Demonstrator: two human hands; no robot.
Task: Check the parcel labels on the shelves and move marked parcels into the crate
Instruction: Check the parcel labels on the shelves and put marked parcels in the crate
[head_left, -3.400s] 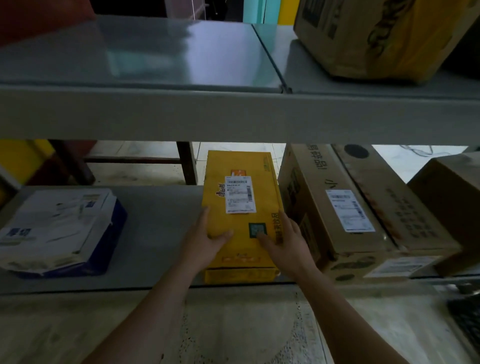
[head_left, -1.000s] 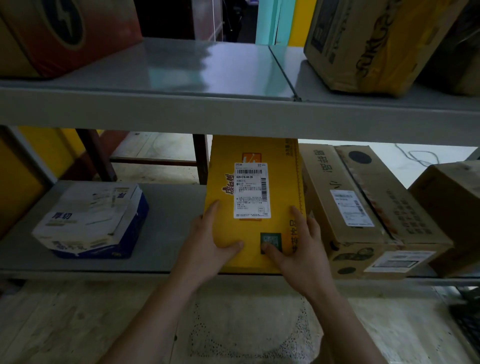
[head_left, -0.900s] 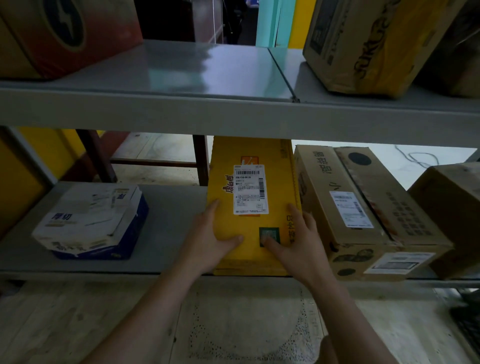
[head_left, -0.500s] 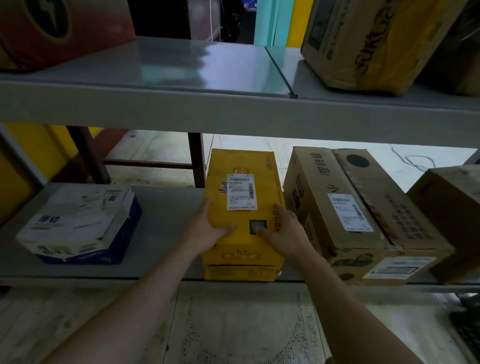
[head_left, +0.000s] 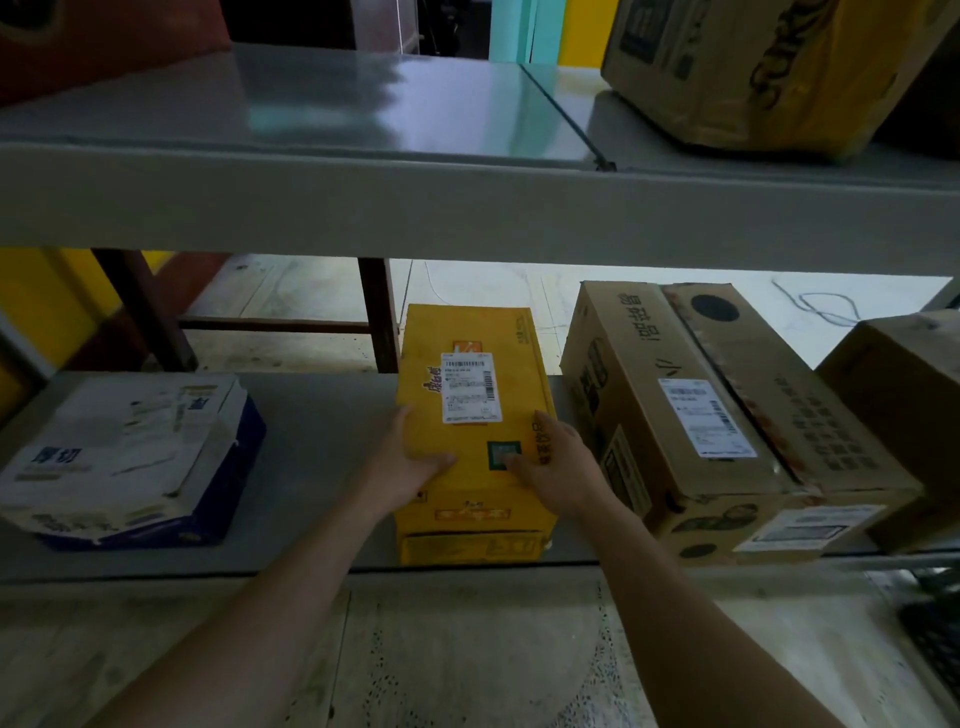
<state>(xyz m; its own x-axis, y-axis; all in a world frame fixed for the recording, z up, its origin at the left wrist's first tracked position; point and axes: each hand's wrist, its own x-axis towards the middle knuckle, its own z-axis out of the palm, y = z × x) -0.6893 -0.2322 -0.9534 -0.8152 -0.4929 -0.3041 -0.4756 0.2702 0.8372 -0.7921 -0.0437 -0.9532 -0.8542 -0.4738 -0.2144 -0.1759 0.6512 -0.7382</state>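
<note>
Both hands clasp the yellow parcel (head_left: 470, 431) on the shelf (head_left: 311, 441), left hand (head_left: 410, 460) and right hand (head_left: 558, 467) flanking its near end, its long axis running away from them.

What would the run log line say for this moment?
stage: label check | left hand and right hand: grip yellow parcel | parcel: flat on lower shelf | crate: unseen

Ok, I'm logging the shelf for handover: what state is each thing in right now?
yellow box: flat on lower shelf, label up, held at both sides
left hand: grips its left edge
right hand: grips its right edge
long brown carton: closed, labelled
white-and-blue parcel: lying flat, untouched
</note>
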